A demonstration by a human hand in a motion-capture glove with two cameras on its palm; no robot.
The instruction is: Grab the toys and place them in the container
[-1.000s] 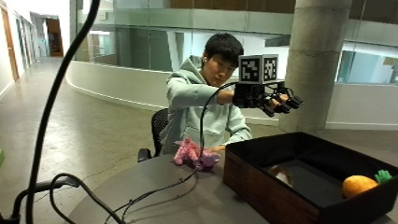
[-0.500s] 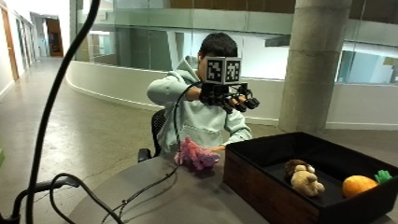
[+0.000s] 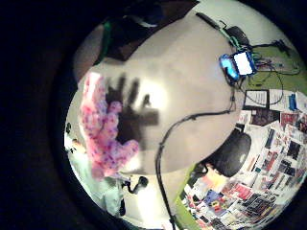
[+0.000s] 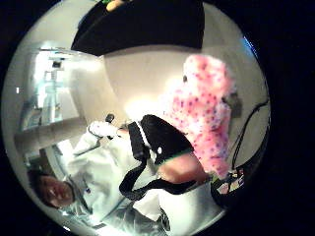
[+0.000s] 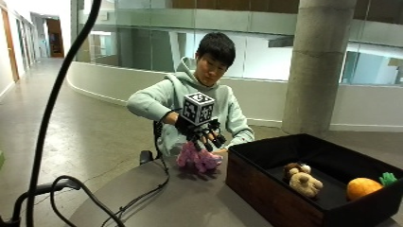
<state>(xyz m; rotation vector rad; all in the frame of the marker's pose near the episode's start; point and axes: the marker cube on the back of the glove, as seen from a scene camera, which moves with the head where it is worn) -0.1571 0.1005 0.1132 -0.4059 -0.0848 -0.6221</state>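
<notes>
My gloved right hand (image 5: pixel 200 134) hovers just above a pink spotted plush toy (image 5: pixel 198 161), its fingers spread and pointing down, holding nothing. The toy stands on the round grey table (image 5: pixel 170 208) next to the near left corner of the black container (image 5: pixel 271 191). The palm views show the same pink toy (image 3: pixel 103 139) (image 4: pixel 204 113) close below the palm, with the hand's spread shadow on the table beside it. The person's bare left hand (image 5: pixel 222 150) is right behind the toy. A brown plush dog (image 5: pixel 302 179), an orange toy fruit (image 5: pixel 361 187) and a green piece (image 5: pixel 389 178) lie in the container.
A black cable (image 5: pixel 129 203) runs across the table on the left side of the toy. A phone-like device (image 3: pixel 237 64) lies at the table's far edge. A thick black cable hangs in front of the outside camera (image 5: pixel 56 94).
My hand has swung from above the container back over to the pink toy and come down close to it. The brown dog now lies in the container.
</notes>
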